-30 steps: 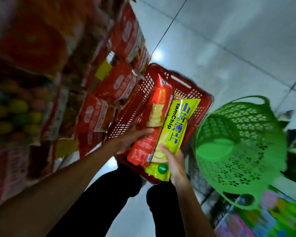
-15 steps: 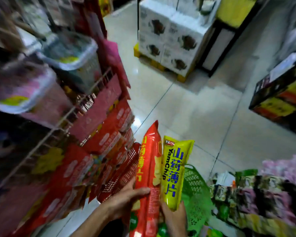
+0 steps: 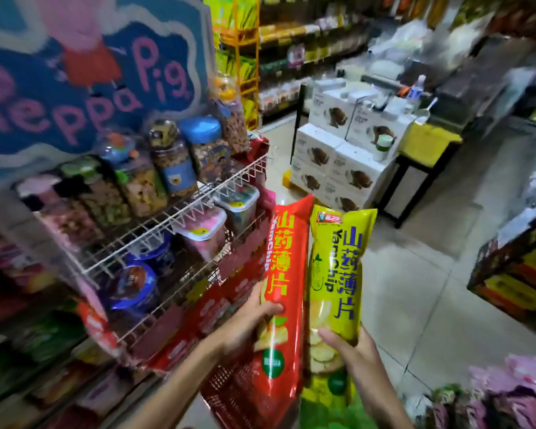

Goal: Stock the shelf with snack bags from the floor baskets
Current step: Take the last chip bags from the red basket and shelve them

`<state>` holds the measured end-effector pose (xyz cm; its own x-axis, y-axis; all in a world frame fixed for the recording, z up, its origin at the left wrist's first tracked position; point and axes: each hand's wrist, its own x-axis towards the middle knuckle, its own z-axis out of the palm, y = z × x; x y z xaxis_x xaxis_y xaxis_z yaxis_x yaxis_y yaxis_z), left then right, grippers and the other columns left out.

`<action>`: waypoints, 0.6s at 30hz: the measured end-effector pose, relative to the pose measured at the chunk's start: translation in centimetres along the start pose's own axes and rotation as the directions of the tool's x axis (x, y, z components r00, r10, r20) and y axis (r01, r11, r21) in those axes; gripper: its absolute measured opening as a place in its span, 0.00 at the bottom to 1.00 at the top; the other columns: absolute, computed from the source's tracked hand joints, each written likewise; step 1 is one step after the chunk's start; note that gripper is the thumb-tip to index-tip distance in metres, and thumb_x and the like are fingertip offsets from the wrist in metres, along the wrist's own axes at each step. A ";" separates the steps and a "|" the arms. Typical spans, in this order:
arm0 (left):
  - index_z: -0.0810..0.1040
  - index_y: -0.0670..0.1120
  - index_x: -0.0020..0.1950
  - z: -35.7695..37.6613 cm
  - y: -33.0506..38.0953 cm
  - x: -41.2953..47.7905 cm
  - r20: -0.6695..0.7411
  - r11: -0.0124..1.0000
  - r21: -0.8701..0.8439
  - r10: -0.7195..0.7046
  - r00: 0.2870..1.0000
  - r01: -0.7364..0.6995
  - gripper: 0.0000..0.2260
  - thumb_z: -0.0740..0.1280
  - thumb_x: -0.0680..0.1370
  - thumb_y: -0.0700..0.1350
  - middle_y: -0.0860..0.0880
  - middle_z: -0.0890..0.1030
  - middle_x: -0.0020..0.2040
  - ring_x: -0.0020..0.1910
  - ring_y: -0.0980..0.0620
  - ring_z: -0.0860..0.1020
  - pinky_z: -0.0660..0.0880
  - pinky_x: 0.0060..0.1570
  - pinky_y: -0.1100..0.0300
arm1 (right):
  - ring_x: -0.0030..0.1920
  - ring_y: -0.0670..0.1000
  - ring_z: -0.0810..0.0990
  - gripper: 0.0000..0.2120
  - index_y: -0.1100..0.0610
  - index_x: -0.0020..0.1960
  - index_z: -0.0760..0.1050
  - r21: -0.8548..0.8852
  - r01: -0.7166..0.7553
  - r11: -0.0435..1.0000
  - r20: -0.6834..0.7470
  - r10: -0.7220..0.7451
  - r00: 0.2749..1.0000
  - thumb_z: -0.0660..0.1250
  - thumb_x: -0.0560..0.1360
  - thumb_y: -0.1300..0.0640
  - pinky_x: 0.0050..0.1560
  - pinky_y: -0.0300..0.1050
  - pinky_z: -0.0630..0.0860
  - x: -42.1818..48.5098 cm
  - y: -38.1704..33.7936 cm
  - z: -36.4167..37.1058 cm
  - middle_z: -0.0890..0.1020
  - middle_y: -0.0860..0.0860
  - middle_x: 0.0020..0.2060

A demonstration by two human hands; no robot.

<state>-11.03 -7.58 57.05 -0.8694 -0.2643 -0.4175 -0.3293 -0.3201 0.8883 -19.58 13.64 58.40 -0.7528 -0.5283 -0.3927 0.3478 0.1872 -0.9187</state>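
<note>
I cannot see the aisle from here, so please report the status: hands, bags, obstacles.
Left hand holds red bag. Right hand holds yellow bag. Both bags upright, unshelved. Wire shelf at left already carries jars.

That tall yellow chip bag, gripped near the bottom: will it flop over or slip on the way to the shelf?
The tall yellow foil chip bag stands upright above the right hand, so it is probably puffed and fairly stiff. It looks light for its size. The glossy film may be slippery, and the chips pictured suggest fragile contents, so avoid squeezing.

"YamChip" on yellow bag (image 3: 338, 274)
</note>
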 end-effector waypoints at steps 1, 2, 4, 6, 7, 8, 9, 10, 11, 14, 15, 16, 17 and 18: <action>0.69 0.50 0.67 -0.6 0.8 -1.2 0.002 0.999 -0.007 0.045 0.999 -0.045 0.38 0.78 0.60 0.54 0.47 0.80 0.55 0.53 0.49 0.78 0.77 0.49 0.60 | 0.36 0.61 0.85 0.26 0.61 0.59 0.76 0.002 0.018 1.000 0.016 -0.018 1.000 0.80 0.65 0.56 0.35 0.60 0.83 -0.6 -1.3 0.6 0.86 0.61 0.41; 0.69 0.50 0.67 -0.8 1.6 -2.4 0.001 0.995 -0.013 0.104 0.995 -0.104 0.37 0.78 0.61 0.53 0.47 0.81 0.55 0.53 0.48 0.78 0.77 0.48 0.61 | 0.36 0.60 0.84 0.23 0.62 0.58 0.76 0.012 0.030 0.999 0.047 -0.030 0.998 0.78 0.66 0.58 0.33 0.55 0.82 -1.3 -2.5 1.1 0.85 0.61 0.40; 0.66 0.54 0.71 -1.2 3.8 -6.5 -0.012 0.986 -0.098 0.138 0.990 -0.138 0.34 0.76 0.67 0.47 0.47 0.81 0.61 0.58 0.45 0.79 0.78 0.53 0.53 | 0.37 0.59 0.85 0.26 0.62 0.58 0.77 0.023 0.059 0.998 0.123 -0.061 0.990 0.80 0.64 0.55 0.33 0.53 0.82 -2.8 -4.6 2.4 0.85 0.61 0.40; 0.63 0.56 0.73 -1.9 5.3 -11.1 0.008 0.971 -0.124 0.206 0.979 -0.203 0.36 0.77 0.69 0.46 0.47 0.78 0.67 0.63 0.43 0.78 0.76 0.58 0.48 | 0.37 0.57 0.85 0.36 0.60 0.55 0.79 0.008 0.103 0.995 0.162 -0.103 0.981 0.83 0.52 0.45 0.34 0.53 0.82 -4.7 -6.9 4.7 0.86 0.60 0.40; 0.62 0.56 0.74 -2.4 6.1 -13.3 0.002 0.959 -0.131 0.253 0.967 -0.251 0.39 0.78 0.68 0.48 0.47 0.78 0.68 0.64 0.43 0.78 0.76 0.58 0.48 | 0.37 0.56 0.85 0.43 0.60 0.54 0.79 0.013 0.132 0.991 0.187 -0.132 0.973 0.84 0.45 0.40 0.33 0.51 0.82 -5.4 -7.7 5.8 0.86 0.59 0.40; 0.62 0.57 0.74 -3.1 7.1 -15.2 -0.039 0.947 -0.136 0.287 0.957 -0.289 0.41 0.79 0.67 0.49 0.47 0.78 0.68 0.64 0.43 0.78 0.77 0.57 0.49 | 0.36 0.55 0.85 0.46 0.59 0.52 0.79 0.006 0.160 0.987 0.195 -0.159 0.968 0.83 0.41 0.37 0.31 0.49 0.81 -6.0 -8.6 7.1 0.86 0.58 0.39; 0.62 0.57 0.74 -3.8 8.2 -17.7 -0.070 0.932 -0.146 0.324 0.944 -0.331 0.43 0.81 0.65 0.50 0.48 0.78 0.67 0.64 0.44 0.78 0.78 0.55 0.50 | 0.35 0.53 0.85 0.45 0.59 0.52 0.79 0.008 0.192 0.981 0.218 -0.189 0.957 0.83 0.42 0.36 0.30 0.48 0.81 -6.7 -9.4 8.7 0.86 0.57 0.37; 0.62 0.58 0.74 -4.6 9.1 -19.7 -0.117 0.926 -0.144 0.334 0.935 -0.349 0.44 0.81 0.63 0.52 0.49 0.79 0.66 0.63 0.45 0.79 0.78 0.54 0.52 | 0.34 0.52 0.84 0.39 0.59 0.52 0.79 0.006 0.199 0.980 0.264 -0.193 0.945 0.84 0.49 0.40 0.28 0.47 0.80 -7.9 -10.6 10.4 0.86 0.56 0.36; 0.62 0.58 0.73 -4.9 9.7 -21.2 -0.159 0.915 -0.126 0.363 0.918 -0.384 0.45 0.82 0.61 0.54 0.49 0.80 0.65 0.62 0.46 0.80 0.79 0.53 0.53 | 0.33 0.50 0.84 0.30 0.60 0.53 0.78 0.040 0.214 0.976 0.305 -0.215 0.928 0.84 0.56 0.49 0.27 0.44 0.79 -8.8 -11.4 11.6 0.86 0.55 0.35; 0.62 0.60 0.73 -9.4 11.5 -29.7 -0.310 0.860 -0.053 0.469 0.827 -0.507 0.48 0.83 0.58 0.56 0.50 0.80 0.65 0.60 0.46 0.81 0.79 0.52 0.53 | 0.33 0.49 0.83 0.18 0.58 0.51 0.80 0.072 0.270 0.960 0.441 -0.273 0.855 0.78 0.62 0.57 0.28 0.42 0.79 -12.2 -14.0 19.4 0.84 0.55 0.36; 0.63 0.60 0.73 -10.5 12.1 -31.4 -0.350 0.844 -0.025 0.495 0.795 -0.536 0.48 0.83 0.57 0.56 0.51 0.81 0.63 0.59 0.48 0.82 0.80 0.50 0.55 | 0.34 0.49 0.83 0.19 0.55 0.49 0.82 0.093 0.285 0.954 0.497 -0.292 0.817 0.79 0.60 0.53 0.31 0.43 0.80 -13.0 -14.8 21.1 0.84 0.55 0.37; 0.63 0.61 0.72 -12.5 12.4 -35.4 -0.405 0.816 0.025 0.537 0.740 -0.578 0.48 0.83 0.57 0.56 0.53 0.81 0.63 0.58 0.51 0.82 0.80 0.48 0.57 | 0.36 0.50 0.83 0.22 0.53 0.48 0.83 0.089 0.309 0.947 0.540 -0.307 0.784 0.81 0.55 0.48 0.35 0.46 0.81 -14.4 -15.1 24.9 0.84 0.55 0.39; 0.63 0.62 0.72 -13.7 12.9 -37.5 -0.439 0.796 0.078 0.568 0.696 -0.600 0.48 0.83 0.56 0.58 0.55 0.80 0.63 0.58 0.53 0.81 0.79 0.49 0.59 | 0.38 0.52 0.83 0.26 0.50 0.47 0.84 0.106 0.321 0.941 0.579 -0.321 0.749 0.83 0.51 0.44 0.38 0.49 0.82 -15.5 -15.6 27.1 0.85 0.55 0.41; 0.62 0.64 0.71 -15.6 12.9 -41.2 -0.483 0.771 0.146 0.602 0.636 -0.619 0.48 0.82 0.56 0.60 0.55 0.79 0.65 0.60 0.53 0.81 0.79 0.50 0.59 | 0.38 0.53 0.84 0.29 0.50 0.46 0.84 0.118 0.336 0.934 0.613 -0.335 0.715 0.84 0.49 0.41 0.39 0.50 0.82 -17.4 -15.9 30.8 0.86 0.56 0.41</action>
<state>26.30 -15.05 82.76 -0.5735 -0.7999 0.1772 0.2307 0.0498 0.9717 5.19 -5.67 81.18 -0.3122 -0.9485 0.0530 0.1382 -0.1005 -0.9853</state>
